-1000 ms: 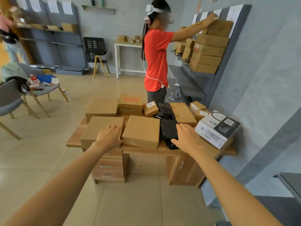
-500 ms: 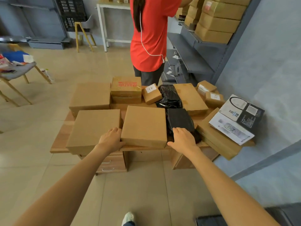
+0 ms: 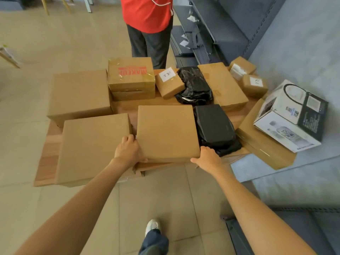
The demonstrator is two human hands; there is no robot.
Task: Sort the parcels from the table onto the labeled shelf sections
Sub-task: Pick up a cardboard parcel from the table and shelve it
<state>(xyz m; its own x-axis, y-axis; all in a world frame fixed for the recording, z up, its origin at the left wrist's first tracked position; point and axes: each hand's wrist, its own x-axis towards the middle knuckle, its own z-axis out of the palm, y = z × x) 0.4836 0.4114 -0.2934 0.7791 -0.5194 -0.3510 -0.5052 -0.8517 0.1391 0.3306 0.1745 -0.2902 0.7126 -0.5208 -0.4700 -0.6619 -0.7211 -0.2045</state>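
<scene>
Head view looks steeply down on a wooden worktop (image 3: 127, 107) crowded with parcels. Both hands grip the flat brown box (image 3: 166, 132) at the near edge: the left hand (image 3: 127, 152) clasps its near-left corner, fingers curled down the side and mostly hidden between it and the large box (image 3: 93, 150) just beside it; the right hand (image 3: 207, 159) holds the near-right corner, thumb along the front edge, the other fingers tucked out of sight against the black-wrapped parcel (image 3: 214, 126). Whether the box is lifted or resting cannot be told.

Farther back sit a box with red lettering (image 3: 130, 75), a small labeled box (image 3: 169, 82) whose handwriting is too small to read, and a crumpled black bag (image 3: 195, 85). At right a printed white-and-black carton (image 3: 292, 115) rests tilted on a brown box (image 3: 257, 140). A person in a red shirt (image 3: 147, 13) stands beyond the worktop, cut off above the waist. Grey shelf (image 3: 220, 30) sections show only partly, with no section labels legible.
</scene>
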